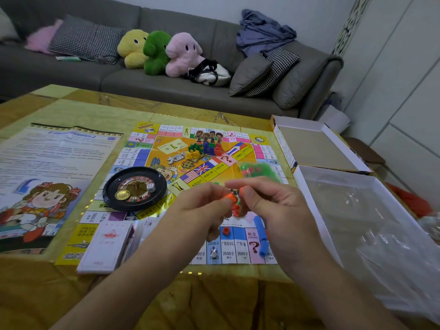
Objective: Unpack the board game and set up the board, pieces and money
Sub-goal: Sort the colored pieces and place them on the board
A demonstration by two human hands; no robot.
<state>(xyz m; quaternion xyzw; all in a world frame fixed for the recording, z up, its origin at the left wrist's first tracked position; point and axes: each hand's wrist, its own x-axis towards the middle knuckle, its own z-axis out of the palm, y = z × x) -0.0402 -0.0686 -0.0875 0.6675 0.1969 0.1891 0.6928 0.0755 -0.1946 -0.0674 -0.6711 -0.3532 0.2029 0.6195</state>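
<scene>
While the board (152, 160) lies flat, I note both hands, left hand (204, 206) and right hand (269, 203), pinching orange pieces (234, 198) at six o'clock.

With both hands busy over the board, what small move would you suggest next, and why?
Probably set the small red pieces down on the game board near the coloured pieces already grouped at its centre. The left hand and right hand both pinch them above the board, one red piece already lies loose below, and a bag of green pieces waits unsorted.
</scene>
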